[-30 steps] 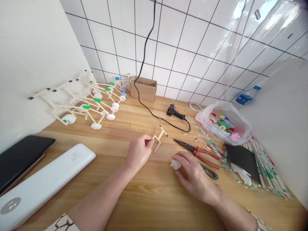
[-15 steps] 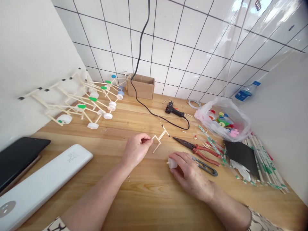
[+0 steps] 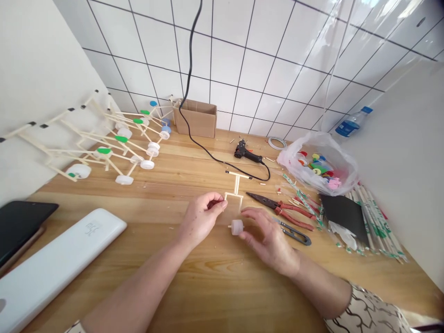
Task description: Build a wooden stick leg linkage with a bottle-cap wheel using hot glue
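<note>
Ample tabletop (image 3: 222,286) before left hand (image 3: 201,221) with stick frame (image 3: 236,185), right hand (image 3: 268,237) with cap (image 3: 237,227)

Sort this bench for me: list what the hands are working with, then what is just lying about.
In hand: left hand pinching the stick frame; right hand holding the white wheel on its peg.
Lying about: pliers, snips, glue gun, bag of coloured caps, cardboard box, finished stick models, phone.
</note>
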Action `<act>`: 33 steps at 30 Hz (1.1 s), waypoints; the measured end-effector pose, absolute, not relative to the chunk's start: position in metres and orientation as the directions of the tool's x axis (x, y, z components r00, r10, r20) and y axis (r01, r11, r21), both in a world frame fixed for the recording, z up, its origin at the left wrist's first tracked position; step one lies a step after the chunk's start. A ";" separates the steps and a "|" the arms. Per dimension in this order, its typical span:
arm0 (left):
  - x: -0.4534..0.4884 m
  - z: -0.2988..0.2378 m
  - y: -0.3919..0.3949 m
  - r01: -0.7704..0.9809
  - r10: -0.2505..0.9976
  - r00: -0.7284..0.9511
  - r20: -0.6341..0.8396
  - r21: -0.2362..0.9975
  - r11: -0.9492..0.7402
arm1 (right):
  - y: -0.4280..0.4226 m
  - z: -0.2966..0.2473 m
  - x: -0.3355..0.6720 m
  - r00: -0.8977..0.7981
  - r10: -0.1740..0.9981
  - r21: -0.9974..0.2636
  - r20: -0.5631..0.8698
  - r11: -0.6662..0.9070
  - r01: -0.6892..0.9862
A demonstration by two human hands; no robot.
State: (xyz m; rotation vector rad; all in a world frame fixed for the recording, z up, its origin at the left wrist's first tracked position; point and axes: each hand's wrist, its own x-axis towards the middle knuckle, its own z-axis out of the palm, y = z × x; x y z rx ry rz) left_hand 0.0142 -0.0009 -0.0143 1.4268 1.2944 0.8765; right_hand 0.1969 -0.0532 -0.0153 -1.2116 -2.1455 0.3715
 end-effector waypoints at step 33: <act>0.010 0.001 -0.013 0.559 0.885 0.465 0.018 0.769 -0.310 | -0.045 -0.014 0.200 -0.251 0.957 -0.745 0.147 0.274 0.608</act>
